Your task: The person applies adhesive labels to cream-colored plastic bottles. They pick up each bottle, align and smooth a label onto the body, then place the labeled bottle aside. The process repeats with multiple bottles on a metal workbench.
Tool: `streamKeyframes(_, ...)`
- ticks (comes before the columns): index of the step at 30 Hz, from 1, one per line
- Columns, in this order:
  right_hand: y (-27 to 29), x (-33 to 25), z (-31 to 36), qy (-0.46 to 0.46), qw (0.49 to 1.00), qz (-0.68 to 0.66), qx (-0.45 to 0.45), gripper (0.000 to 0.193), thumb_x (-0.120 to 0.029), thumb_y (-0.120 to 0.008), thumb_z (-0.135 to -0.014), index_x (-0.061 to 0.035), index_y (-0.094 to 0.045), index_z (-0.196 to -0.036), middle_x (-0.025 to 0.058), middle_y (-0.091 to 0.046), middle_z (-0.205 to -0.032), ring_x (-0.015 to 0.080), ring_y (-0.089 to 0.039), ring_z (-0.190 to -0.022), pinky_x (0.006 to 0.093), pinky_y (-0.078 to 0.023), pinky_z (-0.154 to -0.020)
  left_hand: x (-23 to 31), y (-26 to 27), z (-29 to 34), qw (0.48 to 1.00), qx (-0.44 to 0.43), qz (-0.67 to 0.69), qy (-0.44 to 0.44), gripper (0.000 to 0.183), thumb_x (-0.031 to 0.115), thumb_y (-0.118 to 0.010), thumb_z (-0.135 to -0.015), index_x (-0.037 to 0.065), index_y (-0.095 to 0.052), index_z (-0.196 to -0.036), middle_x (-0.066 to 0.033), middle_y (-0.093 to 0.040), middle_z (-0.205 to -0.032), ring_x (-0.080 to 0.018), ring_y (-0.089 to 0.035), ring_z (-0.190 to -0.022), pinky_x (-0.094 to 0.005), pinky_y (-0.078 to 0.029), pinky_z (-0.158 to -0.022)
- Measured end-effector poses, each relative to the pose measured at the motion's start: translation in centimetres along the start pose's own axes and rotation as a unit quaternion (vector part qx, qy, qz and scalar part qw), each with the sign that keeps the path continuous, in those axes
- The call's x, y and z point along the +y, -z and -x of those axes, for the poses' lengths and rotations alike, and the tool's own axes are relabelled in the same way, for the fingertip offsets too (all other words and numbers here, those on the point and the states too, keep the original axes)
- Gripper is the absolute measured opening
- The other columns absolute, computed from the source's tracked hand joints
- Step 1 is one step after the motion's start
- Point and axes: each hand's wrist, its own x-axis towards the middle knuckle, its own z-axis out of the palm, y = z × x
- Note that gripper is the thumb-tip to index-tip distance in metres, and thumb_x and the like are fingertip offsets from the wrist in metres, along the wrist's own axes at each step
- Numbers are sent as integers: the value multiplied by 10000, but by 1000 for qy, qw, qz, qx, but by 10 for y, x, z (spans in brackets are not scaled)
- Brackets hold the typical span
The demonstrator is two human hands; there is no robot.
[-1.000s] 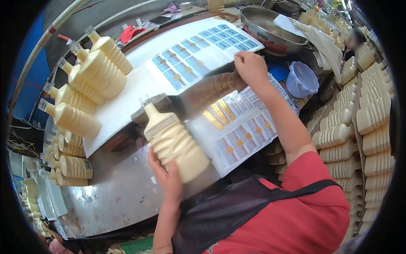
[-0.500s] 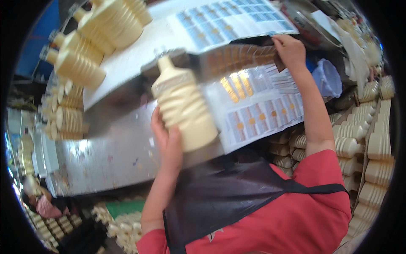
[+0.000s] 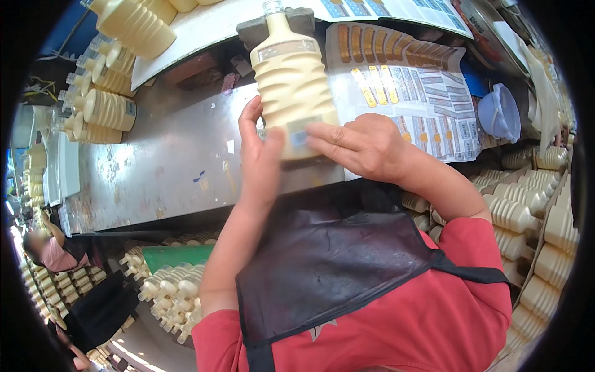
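A cream bottle (image 3: 291, 80) with wavy ridges and a clear neck lies on the metal table, its neck over a grey block (image 3: 251, 31). My left hand (image 3: 263, 149), partly blurred, grips its lower left side, thumb on the front and fingers along the edge. My right hand (image 3: 369, 146) reaches in from the right, index and middle fingers stretched out flat. Those fingertips press on a small grey-blue label (image 3: 299, 134) at the bottle's lower front. Its thumb is hidden. Right of the bottle lies a sheet of gold and blue labels (image 3: 424, 93).
More cream bottles (image 3: 110, 110) stand and lie at the left. A second label sheet (image 3: 427, 13) lies on the raised white board at the back. A pale blue bucket (image 3: 499, 115) hangs at the right, above rows of bottles (image 3: 511, 214). Another person (image 3: 59, 248) sits at far left.
My right hand has come from the label sheet's far edge down to the bottle's lower front. The small label now shows under its fingers. The view has shifted.
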Motion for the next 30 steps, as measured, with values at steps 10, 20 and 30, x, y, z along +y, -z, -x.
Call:
streamKeyframes(10,-6,-12,38,-71,996,-46,0,312,-219,-698,-913,-59,-726,-1180,114,-724,-1059,206,-678,-662,331,-508,-549,0,-14,9,988,19,-140,-63,834,186,-727,-900,-53,-275,-1560,-250,-442,-1510,-318,-455,-1404,-420,-380,-1163)
streamKeyframes(20,-30,-11,3,-581,737,-342,-43,806,-513,-769,-818,62,-585,-1353,198,-727,-995,279,-712,-917,372,-547,-835,2,-21,15,999,10,-49,-2,888,146,-730,-880,-49,-193,-1561,-249,-417,-1500,-302,-491,-1354,-405,-411,-1138)
streamKeyframes(30,-28,-13,3,-564,730,-387,-17,648,-417,-767,-847,23,-635,-1304,190,-740,-1031,253,-715,-943,366,-553,-860,-7,-16,15,999,14,-50,6,966,158,-773,-822,-43,-186,-1561,-252,-396,-1505,-308,-476,-1366,-408,-413,-1138)
